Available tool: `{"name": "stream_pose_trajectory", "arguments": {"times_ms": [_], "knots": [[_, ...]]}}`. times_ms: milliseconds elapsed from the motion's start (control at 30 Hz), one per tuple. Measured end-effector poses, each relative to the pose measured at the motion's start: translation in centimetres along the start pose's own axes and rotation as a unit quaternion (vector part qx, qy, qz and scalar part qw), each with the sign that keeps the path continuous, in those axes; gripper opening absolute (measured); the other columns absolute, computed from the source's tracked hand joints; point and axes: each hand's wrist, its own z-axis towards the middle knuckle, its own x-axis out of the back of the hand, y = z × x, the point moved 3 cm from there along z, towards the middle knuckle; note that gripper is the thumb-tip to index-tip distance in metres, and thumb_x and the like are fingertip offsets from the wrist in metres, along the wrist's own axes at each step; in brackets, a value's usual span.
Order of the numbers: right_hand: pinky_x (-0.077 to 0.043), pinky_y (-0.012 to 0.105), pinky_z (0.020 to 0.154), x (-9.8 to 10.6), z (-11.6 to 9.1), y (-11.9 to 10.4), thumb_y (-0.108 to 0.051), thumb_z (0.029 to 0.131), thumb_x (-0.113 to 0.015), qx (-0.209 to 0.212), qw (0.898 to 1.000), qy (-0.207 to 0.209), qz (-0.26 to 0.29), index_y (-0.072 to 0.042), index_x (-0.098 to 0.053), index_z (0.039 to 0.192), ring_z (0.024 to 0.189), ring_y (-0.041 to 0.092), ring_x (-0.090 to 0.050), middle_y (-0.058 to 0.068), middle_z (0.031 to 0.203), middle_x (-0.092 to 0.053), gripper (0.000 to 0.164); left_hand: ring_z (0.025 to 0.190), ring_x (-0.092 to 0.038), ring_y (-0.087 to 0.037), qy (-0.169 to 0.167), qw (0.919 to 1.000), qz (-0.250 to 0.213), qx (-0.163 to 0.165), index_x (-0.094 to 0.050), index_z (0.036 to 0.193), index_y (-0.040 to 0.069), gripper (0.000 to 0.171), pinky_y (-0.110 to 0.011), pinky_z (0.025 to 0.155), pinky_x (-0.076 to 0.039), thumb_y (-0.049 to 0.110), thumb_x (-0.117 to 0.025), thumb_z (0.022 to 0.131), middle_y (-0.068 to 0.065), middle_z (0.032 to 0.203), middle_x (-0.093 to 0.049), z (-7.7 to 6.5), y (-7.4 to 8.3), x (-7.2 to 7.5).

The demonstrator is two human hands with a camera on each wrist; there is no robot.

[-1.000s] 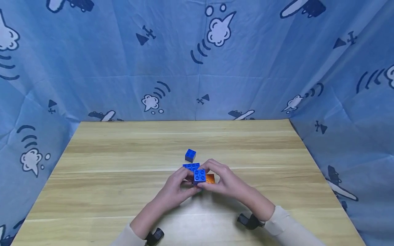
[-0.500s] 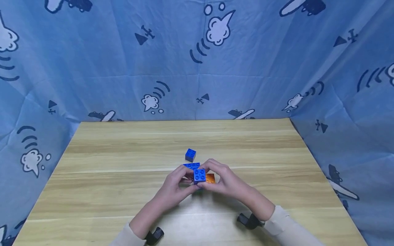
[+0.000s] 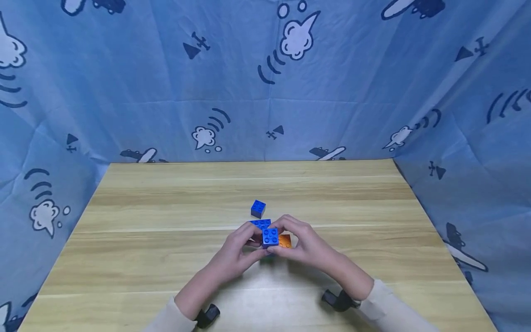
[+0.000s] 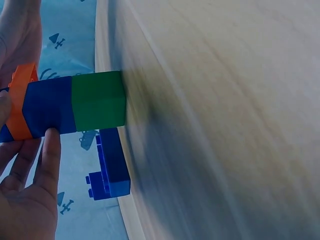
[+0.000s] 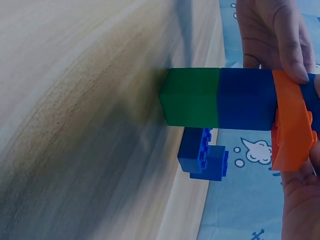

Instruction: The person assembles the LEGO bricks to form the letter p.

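Observation:
A tower of toy building bricks stands upright between both hands. Its green brick [image 5: 192, 97] forms the base, right at the tabletop; above that come a blue brick [image 5: 247, 100], a thinner orange brick [image 5: 292, 125] jutting out to the right, and a square blue brick [image 3: 270, 235] on top. My left hand [image 3: 233, 252] pinches the tower from the left, thumb at the near side and fingertips at the lower blue brick in the left wrist view. From the right, my right hand [image 3: 303, 242] pinches the top blue brick between thumb and index finger.
Just behind the tower lies a longer blue brick [image 3: 262, 223], partly hidden by the hands. A loose square blue brick [image 3: 258, 209] sits farther back on the wooden table [image 3: 166, 207]. Blue patterned cloth [image 3: 232, 69] hangs behind and along the sides.
The left thumb has shifted slightly up from the lower front of the tower, so a bit of green now shows beneath it. The right hand keeps its grip; the view has drifted slightly.

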Motion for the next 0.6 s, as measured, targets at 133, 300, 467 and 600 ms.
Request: {"name": "stream_pose_trajectory", "arguments": {"times_ms": [133,300,467,600], "knots": [[-0.061,0.026,0.093,0.1,0.0,0.0,-0.019,0.088,-0.086,-0.016,1.0,-0.004,0.005,-0.016,-0.069,0.118,0.1,0.007,-0.063,-0.003,0.113,-0.073,0.034,0.107,-0.07,-0.016,-0.002,1.0,0.002,0.005,-0.063,0.111,0.011,0.019,-0.026,0.093,-0.065,0.016,-0.075,0.097,-0.004,0.11,-0.065,0.0,0.0,0.0],[-0.062,0.029,0.098,0.2,-0.1,0.1,-0.019,0.088,-0.086,-0.029,0.999,-0.014,0.017,-0.016,-0.069,0.12,0.103,0.007,-0.065,-0.003,0.114,-0.073,0.037,0.106,-0.07,-0.017,-0.003,0.9999,-0.001,0.014,-0.063,0.111,0.011,0.02,-0.025,0.093,-0.065,0.016,-0.076,0.097,-0.005,0.11,-0.065,0.0,-0.1,0.0],[-0.063,0.038,0.098,0.6,-0.1,0.5,-0.018,0.089,-0.085,-0.023,0.999,-0.019,0.037,-0.015,-0.068,0.124,0.107,0.008,-0.067,-0.001,0.118,-0.073,0.039,0.106,-0.071,-0.018,-0.001,0.9998,-0.005,0.018,-0.063,0.111,0.01,0.02,-0.025,0.093,-0.065,0.017,-0.076,0.097,-0.006,0.112,-0.066,0.0,-0.2,-0.1],[-0.062,0.038,0.102,1.2,-0.2,1.1,-0.011,0.096,-0.076,-0.022,0.997,-0.002,0.069,-0.009,-0.066,0.128,0.111,0.012,-0.068,0.009,0.122,-0.073,0.033,0.105,-0.07,-0.018,0.003,1.0,-0.006,0.007,-0.063,0.111,0.009,0.021,-0.026,0.092,-0.065,0.014,-0.077,0.096,-0.007,0.111,-0.067,0.0,-0.3,-0.1]]}}
